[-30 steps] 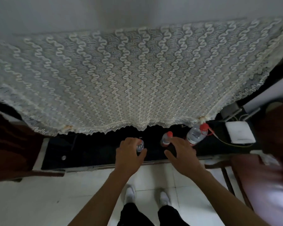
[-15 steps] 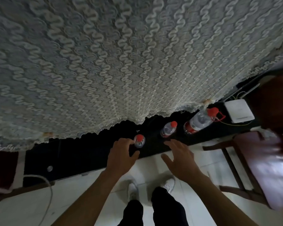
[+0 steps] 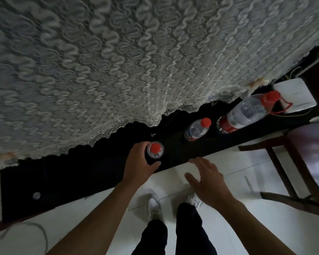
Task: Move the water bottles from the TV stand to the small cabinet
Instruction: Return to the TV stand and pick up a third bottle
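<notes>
**Left hand around the nearest bottle on the TV stand**

Down at the front of the black glossy TV stand point(image 3: 85, 181), the left hand point(image 3: 138, 165) curls around the small clear plastic water bottle with a red cap point(image 3: 155, 150), fingers on its far side and thumb wrapping the near side, so this grip is holding the bottle. That bottle stands upright on the dark tabletop, seen almost straight from above, so little of its body shows beneath the cap.

To its right, apart from it, a second small clear bottle with a red cap and red label point(image 3: 198, 129) stands on the same surface, touched by nothing. Further right again is a larger clear water bottle with a red cap, red label and a red carry loop point(image 3: 247, 113), also on the stand and also untouched.

The right hand point(image 3: 207, 178) hovers over the white tiled floor point(image 3: 238, 168) just in front of the stand's edge, fingers spread and relaxed; its grip is wide and holds nothing.

A cream lace cloth with a wavy pattern point(image 3: 127, 61) hangs over the back of the stand, its scalloped hem just behind the bottles. A white flat box point(image 3: 293, 94) lies at the stand's right end, beside the large bottle's cap. A dark wooden chair point(image 3: 302, 168) stands on the floor at right. White shoes point(image 3: 154, 205) and black trousers point(image 3: 173, 234) show below.
</notes>
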A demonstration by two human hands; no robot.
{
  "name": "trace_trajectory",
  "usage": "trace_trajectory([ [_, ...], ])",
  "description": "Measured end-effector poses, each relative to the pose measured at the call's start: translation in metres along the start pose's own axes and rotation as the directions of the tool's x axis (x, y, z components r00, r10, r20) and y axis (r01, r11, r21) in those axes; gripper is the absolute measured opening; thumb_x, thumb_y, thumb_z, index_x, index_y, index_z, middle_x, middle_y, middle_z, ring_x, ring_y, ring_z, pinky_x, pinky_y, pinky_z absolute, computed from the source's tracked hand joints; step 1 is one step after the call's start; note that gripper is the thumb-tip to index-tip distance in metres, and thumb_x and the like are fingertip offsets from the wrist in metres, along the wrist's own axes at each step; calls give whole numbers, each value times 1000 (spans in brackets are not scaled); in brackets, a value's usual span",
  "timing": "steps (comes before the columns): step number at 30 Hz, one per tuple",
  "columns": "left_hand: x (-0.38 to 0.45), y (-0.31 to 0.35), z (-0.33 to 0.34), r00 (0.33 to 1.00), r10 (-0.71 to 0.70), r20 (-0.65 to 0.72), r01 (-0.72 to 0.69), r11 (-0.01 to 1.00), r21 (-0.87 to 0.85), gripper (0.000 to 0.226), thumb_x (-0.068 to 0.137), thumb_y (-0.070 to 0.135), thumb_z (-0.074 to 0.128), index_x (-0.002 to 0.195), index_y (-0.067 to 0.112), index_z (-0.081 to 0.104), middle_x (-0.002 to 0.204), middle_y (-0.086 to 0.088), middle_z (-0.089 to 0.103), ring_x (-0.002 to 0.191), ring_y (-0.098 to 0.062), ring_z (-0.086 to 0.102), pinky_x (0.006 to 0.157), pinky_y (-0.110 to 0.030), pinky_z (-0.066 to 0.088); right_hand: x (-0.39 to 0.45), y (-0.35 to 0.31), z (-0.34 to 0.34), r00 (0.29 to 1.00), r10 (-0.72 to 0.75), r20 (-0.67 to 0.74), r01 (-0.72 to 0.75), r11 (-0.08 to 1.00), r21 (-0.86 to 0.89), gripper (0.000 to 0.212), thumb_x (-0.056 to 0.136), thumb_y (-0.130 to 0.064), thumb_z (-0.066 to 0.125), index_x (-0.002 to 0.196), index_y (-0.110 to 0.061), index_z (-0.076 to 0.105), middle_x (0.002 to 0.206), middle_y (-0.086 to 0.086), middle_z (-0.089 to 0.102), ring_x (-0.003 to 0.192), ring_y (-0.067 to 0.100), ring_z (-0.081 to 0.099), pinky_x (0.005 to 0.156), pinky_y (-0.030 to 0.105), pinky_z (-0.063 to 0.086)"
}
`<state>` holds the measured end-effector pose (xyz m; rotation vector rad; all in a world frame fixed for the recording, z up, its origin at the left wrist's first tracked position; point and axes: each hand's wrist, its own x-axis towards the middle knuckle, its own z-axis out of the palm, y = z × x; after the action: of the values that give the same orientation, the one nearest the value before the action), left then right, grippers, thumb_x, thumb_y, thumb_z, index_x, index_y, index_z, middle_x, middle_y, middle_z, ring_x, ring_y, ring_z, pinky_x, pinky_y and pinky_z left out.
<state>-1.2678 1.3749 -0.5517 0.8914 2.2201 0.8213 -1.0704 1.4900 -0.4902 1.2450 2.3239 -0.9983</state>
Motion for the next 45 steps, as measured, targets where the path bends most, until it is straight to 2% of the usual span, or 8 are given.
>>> trace_trajectory([
  [5, 12, -15, 25, 998, -16, -61, 11, 997, -76, 59, 75, 17, 84, 127, 19, 56, 122, 1, 57, 112, -15, 58, 94, -40, 54, 8, 8, 13, 1000, 7, 0, -7, 999, 32, 55, 95, -50, 49, 146, -33, 36, 156, -7, 33, 143, 17, 28, 115, 41, 27],
  [16, 27, -11, 36, 983, -57, -177, 44, 996, -80, 55, 58, 12, 89, 108, 12, 67, 104, -3, 65, 96, -21, 65, 83, -39, 56, 10, 15, 5, 999, 34, -5, -33, 988, 149, 52, 95, -46, 52, 142, -27, 42, 149, -4, 43, 134, 17, 42, 110, 45, 38],
  [19, 19, 2, 28, 979, -79, -187, 56, 991, -124, 57, 58, 25, 86, 110, 11, 68, 101, -4, 70, 92, -21, 69, 81, -40, 59, 9, 17, -5, 998, 58, 18, -61, 981, 186, 52, 95, -47, 53, 142, -26, 43, 147, -1, 46, 122, 20, 54, 106, 46, 43],
  [23, 6, 33, 9, 979, -39, -198, 14, 992, -128, 60, 60, 17, 90, 115, 8, 67, 103, -7, 70, 94, -24, 69, 82, -44, 60, -3, 13, -25, 997, 81, 13, -82, 966, 244, 52, 95, -47, 54, 140, -24, 46, 144, 1, 50, 110, 23, 61, 102, 42, 46],
  [30, -20, 120, -43, 969, 78, -234, -107, 988, -112, 58, 61, 16, 94, 113, 8, 68, 103, -2, 71, 91, -15, 68, 80, -20, 57, -35, 6, -85, 992, 119, -27, -102, 931, 352, 47, 97, -43, 52, 139, -23, 47, 143, 3, 51, 123, 20, 53, 96, 28, 42],
  [35, -37, 200, -79, 963, 150, -224, -185, 972, -147, 56, 58, 38, 88, 105, 15, 68, 98, 2, 73, 89, -15, 72, 78, -40, 61, -64, -3, -136, 982, 167, -82, -109, 871, 479, 43, 100, -41, 48, 137, -20, 50, 136, 4, 57, 110, 16, 56, 86, 25, 38],
  [41, -54, 286, -98, 955, 218, -199, -249, 957, -149, 57, 55, 44, 85, 103, 17, 68, 95, 2, 74, 84, -17, 73, 76, -44, 62, -106, -12, -192, 961, 253, -114, -86, 662, 744, 42, 104, -31, 39, 120, 4, 55, 117, 30, 58, 109, 44, 55, 96, 52, 45],
  [45, -63, 332, -101, 944, 305, -122, -322, 934, -155, 59, 52, 48, 82, 101, 18, 69, 93, 2, 74, 85, -17, 73, 77, -44, 61, -128, -3, -215, 954, 299, -1, -134, 432, 892, 49, 103, -46, 33, 139, -15, 46, 129, 12, 59, 101, 17, 59, 77, 29, 46],
])
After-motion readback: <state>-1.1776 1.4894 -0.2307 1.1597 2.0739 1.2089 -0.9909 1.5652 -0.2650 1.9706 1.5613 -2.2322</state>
